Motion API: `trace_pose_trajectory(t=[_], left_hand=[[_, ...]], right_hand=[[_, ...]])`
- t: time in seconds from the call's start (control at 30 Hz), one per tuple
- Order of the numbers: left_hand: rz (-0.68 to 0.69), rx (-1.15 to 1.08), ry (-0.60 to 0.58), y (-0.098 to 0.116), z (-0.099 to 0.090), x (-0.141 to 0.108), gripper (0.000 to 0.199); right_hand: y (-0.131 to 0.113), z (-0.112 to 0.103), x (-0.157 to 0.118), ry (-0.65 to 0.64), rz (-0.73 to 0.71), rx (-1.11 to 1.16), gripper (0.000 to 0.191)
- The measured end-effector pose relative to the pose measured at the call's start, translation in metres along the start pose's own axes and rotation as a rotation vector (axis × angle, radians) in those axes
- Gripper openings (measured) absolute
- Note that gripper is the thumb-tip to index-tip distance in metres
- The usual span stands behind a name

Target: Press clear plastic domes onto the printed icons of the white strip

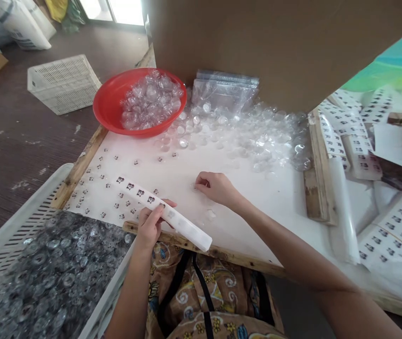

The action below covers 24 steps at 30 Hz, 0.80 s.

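My left hand (151, 223) is closed around a long white strip of panda stickers (186, 230), held at a slant above the table's front edge. Dark panda faces show on its far part; the near part is bare white. Over the middle of the white tabletop, my right hand (215, 187) has its thumb and fingers pinched together at the surface. Whatever lies between those fingertips is too small to make out. A clear round piece (210, 214) rests just below this hand. To the left, many small clear pieces bearing panda faces (116, 205) are spread over the tabletop.
A red basin (107, 110) of clear round pieces stands at the back left, with more loose clear pieces (264, 136) along the back. A crate (59, 172) full of them sits at lower left. Wooden strips (319, 188) edge the table; sticker sheets (395, 226) lie right.
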<state>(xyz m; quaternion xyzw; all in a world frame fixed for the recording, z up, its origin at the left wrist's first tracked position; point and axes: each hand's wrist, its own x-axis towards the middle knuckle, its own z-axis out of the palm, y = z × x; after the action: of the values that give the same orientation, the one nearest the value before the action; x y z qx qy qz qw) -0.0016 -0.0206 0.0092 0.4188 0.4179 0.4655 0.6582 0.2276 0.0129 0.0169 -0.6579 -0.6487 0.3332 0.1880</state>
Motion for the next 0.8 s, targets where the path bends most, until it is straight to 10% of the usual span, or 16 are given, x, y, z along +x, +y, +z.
trace_pose_trajectory(t=[0.27, 0.43, 0.8], left_hand=[[-0.023, 0.029, -0.039, -0.004, -0.003, -0.001, 0.033], [-0.027, -0.021, -0.008, -0.008, -0.004, 0.001, 0.036], [0.001, 0.03, 0.066, -0.011, 0.003, -0.001, 0.058]], right_hand=[[-0.016, 0.017, 0.012, 0.046, -0.059, -0.272, 0.013], [-0.023, 0.016, 0.023, 0.079, -0.081, -0.166, 0.036], [-0.064, 0.022, -0.025, 0.023, -0.313, 0.173, 0.016]])
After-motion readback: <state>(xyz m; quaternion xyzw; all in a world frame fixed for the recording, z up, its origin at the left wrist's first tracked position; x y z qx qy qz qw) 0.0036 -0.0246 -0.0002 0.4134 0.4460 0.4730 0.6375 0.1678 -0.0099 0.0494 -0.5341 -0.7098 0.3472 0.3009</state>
